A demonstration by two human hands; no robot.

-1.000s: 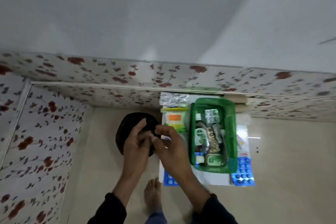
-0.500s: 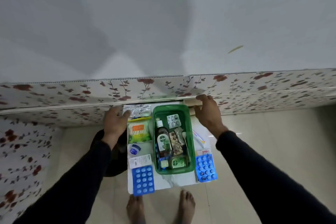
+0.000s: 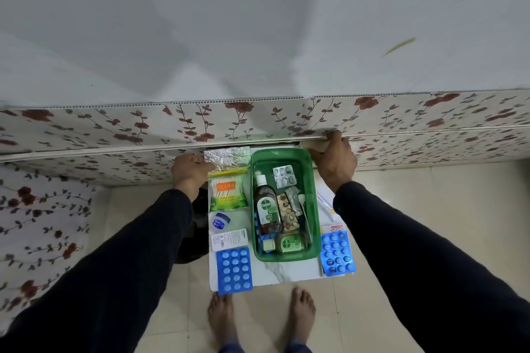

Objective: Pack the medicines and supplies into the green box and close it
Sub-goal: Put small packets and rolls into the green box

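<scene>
The open green box [image 3: 314, 203] stands on a small white board [image 3: 286, 271]. Inside it lie a large Dettol bottle [image 3: 266, 209], a small Dettol bottle [image 3: 286, 243], a silver blister strip [image 3: 284, 176] and a brown tablet strip [image 3: 288, 215]. Left of the box are a foil pack [image 3: 229, 156], a cotton swab pack [image 3: 228, 192], a blue jar [image 3: 220, 221], a white strip [image 3: 229, 239] and a blue blister pack [image 3: 234, 271]. Right of it are a tube [image 3: 325, 205] and another blue blister pack [image 3: 337, 249]. My left hand [image 3: 190, 172] grips the board's far left corner, thumb on the foil. My right hand [image 3: 334, 160] curls over the far right corner.
A floral panel with a ledge [image 3: 258, 140] runs right behind the board, and a floral wall [image 3: 37, 223] closes the left side. A black round object [image 3: 195, 238] sits on the floor left of the board. My bare feet [image 3: 302, 306] stand at its near edge.
A second ago both hands were together over the black object on the left. They have spread to the board's far corners, and the view has centred on the box.
</scene>
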